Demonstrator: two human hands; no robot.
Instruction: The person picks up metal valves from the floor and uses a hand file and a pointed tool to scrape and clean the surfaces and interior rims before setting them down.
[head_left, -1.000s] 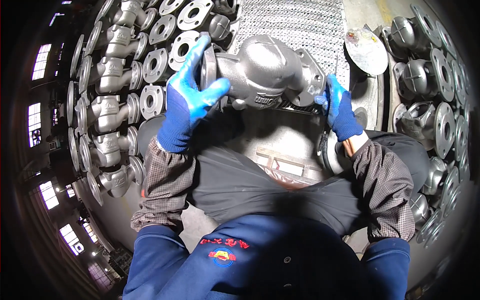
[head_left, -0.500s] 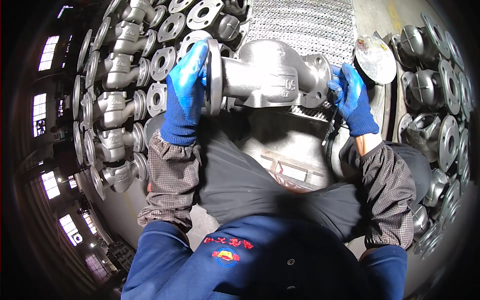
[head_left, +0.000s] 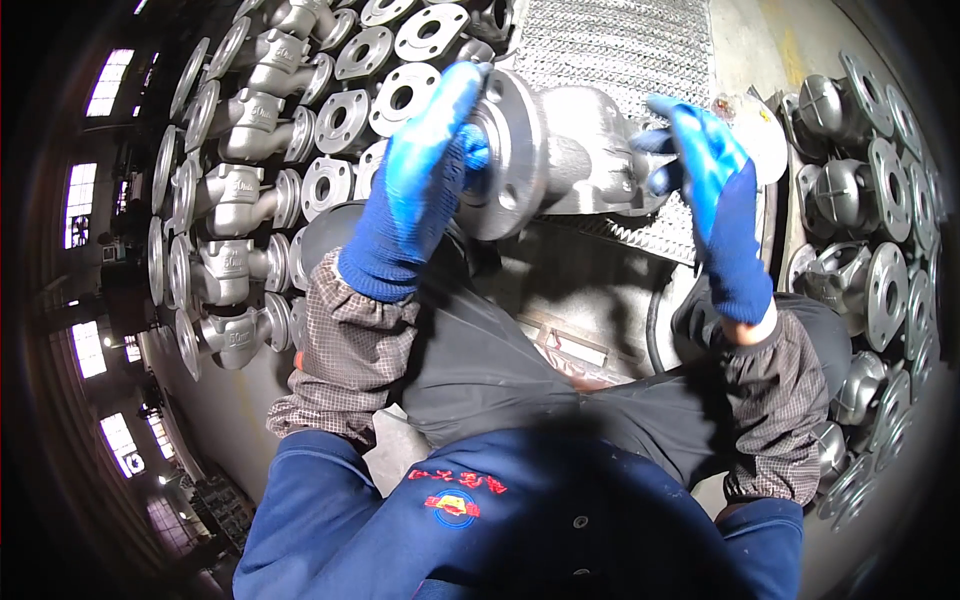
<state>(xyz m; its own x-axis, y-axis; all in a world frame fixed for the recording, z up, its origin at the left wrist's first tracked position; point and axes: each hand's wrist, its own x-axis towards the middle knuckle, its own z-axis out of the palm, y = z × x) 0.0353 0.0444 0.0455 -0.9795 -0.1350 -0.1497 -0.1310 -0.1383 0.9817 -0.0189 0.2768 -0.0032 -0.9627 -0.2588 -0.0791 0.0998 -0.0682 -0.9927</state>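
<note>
As left hand point(head_left: 425, 160) grips valve body point(head_left: 580, 130) (right hand point(head_left: 710, 165) empty), textured metallic surface point(head_left: 620, 45), windows point(head_left: 82, 205) leftward

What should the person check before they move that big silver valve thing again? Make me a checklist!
1. Left grip at the valve's left flange: ok, it is right up against it.
2. Left grip holding tight: cannot tell, the fingers are partly hidden.
3. Right grip closed around the other end: not ok, its fingers are spread beside that end.
4. Silver valve sitting on the bumpy metal mat: cannot tell, its underside is hidden.
5. Blue gloves on: ok, both are worn.
6. Space between the right grip and the valves stacked on the right: ok, there is a gap in the picture.
</note>
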